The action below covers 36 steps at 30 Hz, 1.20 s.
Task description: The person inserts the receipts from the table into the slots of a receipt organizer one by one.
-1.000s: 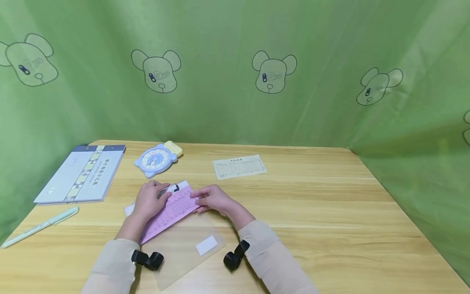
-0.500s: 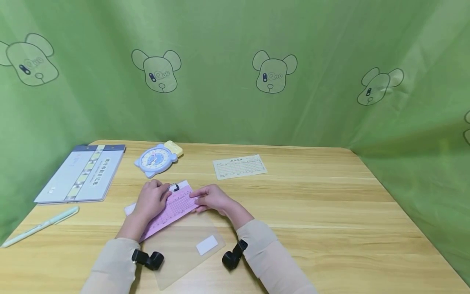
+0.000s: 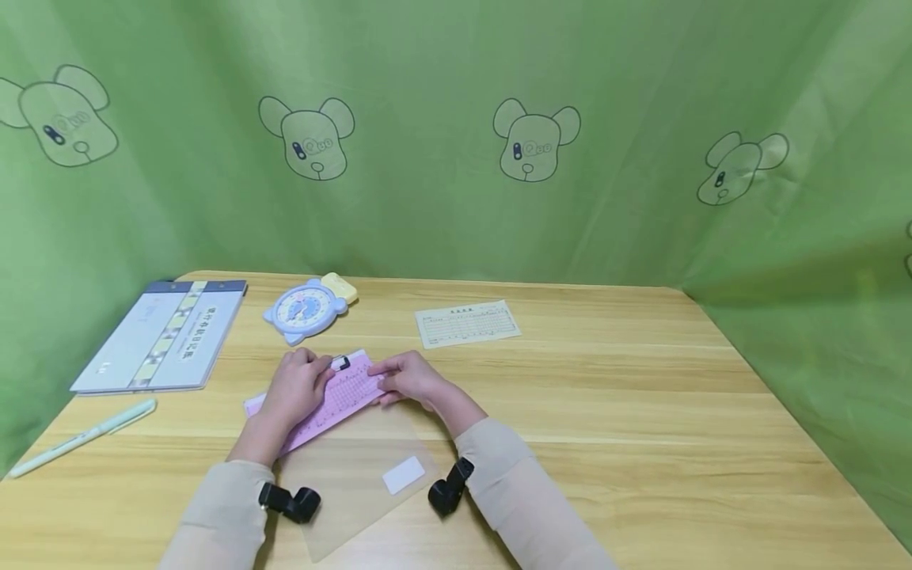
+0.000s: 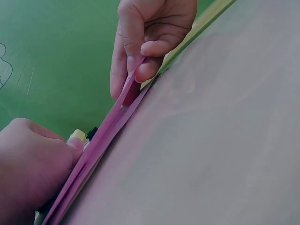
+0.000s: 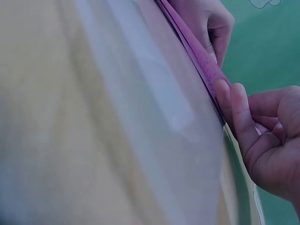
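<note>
A pink printed form lies slanted over a translucent sheet-like folder with a white label. A narrow white strip shows along the form's far edge, where a small clip with black and metal parts sits. My left hand rests over the form's left part and holds the clip between thumb and fingers. At the form's right end my right hand pinches its edge. In the right wrist view, the right thumb and fingers grip the pink edge.
To the left lie a white ledger book and a pale green pen. A blue clock-shaped toy touches a yellow block behind the hands. Another printed slip lies at the back. A green curtain borders the table.
The pink form has slid toward the far edge under the clip, so less white shows beyond it. My right hand has shifted slightly up and left; the clip's metal part sits differently.
</note>
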Motion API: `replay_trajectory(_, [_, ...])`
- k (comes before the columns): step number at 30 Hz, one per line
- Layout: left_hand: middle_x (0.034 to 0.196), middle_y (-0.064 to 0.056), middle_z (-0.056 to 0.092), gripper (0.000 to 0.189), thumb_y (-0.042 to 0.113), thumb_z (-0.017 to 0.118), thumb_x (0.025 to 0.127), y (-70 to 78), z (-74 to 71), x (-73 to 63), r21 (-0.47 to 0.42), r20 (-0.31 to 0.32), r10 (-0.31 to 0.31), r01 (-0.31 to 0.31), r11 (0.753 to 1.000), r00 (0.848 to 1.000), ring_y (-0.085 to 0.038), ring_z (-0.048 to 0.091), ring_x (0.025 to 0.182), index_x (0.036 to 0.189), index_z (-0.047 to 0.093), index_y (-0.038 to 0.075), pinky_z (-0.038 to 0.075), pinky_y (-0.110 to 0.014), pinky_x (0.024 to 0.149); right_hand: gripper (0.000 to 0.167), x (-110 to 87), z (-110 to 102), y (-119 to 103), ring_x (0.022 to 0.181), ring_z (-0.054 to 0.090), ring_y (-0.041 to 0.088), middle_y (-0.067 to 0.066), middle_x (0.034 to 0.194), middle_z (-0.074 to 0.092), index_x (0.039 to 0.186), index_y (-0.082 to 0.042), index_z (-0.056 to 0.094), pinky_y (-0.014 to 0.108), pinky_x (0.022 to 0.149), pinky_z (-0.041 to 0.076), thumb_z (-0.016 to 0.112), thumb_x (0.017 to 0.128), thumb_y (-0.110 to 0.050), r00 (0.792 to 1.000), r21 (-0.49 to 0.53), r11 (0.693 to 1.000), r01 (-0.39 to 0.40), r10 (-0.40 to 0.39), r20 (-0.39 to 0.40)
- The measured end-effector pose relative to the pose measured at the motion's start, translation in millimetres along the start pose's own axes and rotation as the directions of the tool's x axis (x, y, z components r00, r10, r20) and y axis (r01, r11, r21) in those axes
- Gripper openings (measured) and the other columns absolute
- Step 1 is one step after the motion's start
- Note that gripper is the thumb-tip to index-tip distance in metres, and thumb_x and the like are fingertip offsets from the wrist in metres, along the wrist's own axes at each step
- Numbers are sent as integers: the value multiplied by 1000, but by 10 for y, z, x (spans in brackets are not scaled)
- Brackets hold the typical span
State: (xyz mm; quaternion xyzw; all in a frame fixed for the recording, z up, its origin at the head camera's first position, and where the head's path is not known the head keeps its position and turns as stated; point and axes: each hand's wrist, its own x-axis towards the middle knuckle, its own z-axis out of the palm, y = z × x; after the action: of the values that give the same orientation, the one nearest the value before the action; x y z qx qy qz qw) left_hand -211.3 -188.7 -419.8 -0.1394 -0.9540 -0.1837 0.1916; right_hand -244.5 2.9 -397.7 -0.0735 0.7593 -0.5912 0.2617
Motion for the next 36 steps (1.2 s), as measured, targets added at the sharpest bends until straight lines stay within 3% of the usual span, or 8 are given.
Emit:
replay_trajectory(24, [85,-16,49,26,11,58,81,8,-3,-18,-21,17,-16,16,1000,1000,-29,44,79,102,60,-4,37,-41,72,31,45,14,7,58,58,18,10,86,58,106,-1,60,27,56,49,53,78,10,1000,-1,1000,-6,6,-28])
replay_trajectory(36, [86,-15,50,27,12,59,80,-20,20,-24,-90,-16,-54,53,995,998,-29,44,81,101,60,-4,35,-42,73,30,-85,-60,36,64,61,22,15,84,59,108,4,56,29,60,49,52,78,11,998,87,996,17,-23,64])
